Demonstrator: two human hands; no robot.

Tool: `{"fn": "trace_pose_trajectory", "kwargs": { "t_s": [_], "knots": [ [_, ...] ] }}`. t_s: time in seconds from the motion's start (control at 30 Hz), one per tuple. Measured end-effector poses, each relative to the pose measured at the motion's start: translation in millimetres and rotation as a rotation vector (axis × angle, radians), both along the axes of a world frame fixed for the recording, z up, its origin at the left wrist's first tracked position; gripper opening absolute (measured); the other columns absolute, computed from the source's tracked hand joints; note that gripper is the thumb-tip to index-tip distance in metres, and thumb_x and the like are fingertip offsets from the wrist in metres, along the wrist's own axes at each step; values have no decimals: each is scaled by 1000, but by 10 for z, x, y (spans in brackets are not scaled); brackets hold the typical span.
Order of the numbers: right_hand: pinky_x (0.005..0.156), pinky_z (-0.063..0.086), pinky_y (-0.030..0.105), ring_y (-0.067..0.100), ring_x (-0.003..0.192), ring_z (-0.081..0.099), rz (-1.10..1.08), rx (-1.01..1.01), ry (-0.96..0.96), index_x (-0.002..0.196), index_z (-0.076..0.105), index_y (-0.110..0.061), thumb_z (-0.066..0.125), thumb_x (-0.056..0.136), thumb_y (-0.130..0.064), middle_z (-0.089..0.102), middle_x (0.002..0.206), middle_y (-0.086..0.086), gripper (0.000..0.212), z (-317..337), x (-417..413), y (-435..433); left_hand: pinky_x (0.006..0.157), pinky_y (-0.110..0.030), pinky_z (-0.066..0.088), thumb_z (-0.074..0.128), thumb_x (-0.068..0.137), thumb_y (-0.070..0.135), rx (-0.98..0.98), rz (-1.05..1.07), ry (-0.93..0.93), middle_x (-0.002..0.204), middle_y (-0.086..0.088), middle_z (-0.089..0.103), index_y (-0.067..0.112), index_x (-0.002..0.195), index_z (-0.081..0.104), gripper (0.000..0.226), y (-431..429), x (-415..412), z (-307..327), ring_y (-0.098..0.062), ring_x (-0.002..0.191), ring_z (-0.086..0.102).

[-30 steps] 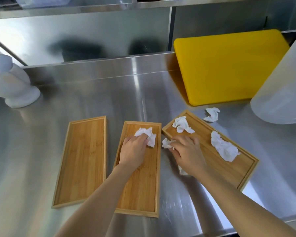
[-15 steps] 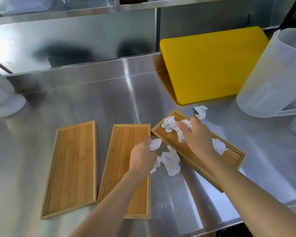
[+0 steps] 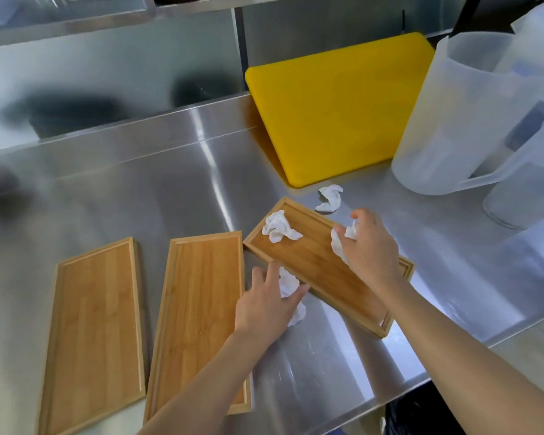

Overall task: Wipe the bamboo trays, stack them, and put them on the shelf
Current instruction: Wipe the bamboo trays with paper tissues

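Observation:
Three bamboo trays lie on the steel counter: the left tray, the middle tray and the right tray, which sits at an angle. My left hand rests on a crumpled white tissue on the counter between the middle and right trays. My right hand is over the right tray, closed on another white tissue wad. One more crumpled tissue lies at the far end of the right tray.
A loose tissue lies on the counter behind the right tray. A yellow cutting board leans at the back. Translucent plastic pitchers stand at the right. A steel shelf runs overhead. The counter's front edge is near my arms.
My right hand has gone from the tray's far end to a tissue further along it and taken hold of it. My left hand has pressed down onto the tissue beside the tray.

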State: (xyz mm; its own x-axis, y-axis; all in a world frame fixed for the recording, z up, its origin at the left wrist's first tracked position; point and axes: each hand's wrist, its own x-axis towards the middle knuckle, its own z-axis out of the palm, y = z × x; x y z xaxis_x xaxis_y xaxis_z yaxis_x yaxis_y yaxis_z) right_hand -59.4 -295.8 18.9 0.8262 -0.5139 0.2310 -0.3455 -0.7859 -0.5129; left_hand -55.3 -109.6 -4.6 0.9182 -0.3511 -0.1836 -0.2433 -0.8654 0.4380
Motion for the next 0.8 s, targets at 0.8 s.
{"fn": "trace_pose_trajectory", "kwargs": {
  "t_s": [0.8],
  "knots": [
    [48,39,26,20,62,53,159,-68,2,92,59,-9,58,83,-26,56,87,6,19,-343,-322,-281,55,-29,43,54,81,5,-165,-9,-164,95,-3,51,5,99,55,19,-173,581,229,-22,70,53]
  ]
}}
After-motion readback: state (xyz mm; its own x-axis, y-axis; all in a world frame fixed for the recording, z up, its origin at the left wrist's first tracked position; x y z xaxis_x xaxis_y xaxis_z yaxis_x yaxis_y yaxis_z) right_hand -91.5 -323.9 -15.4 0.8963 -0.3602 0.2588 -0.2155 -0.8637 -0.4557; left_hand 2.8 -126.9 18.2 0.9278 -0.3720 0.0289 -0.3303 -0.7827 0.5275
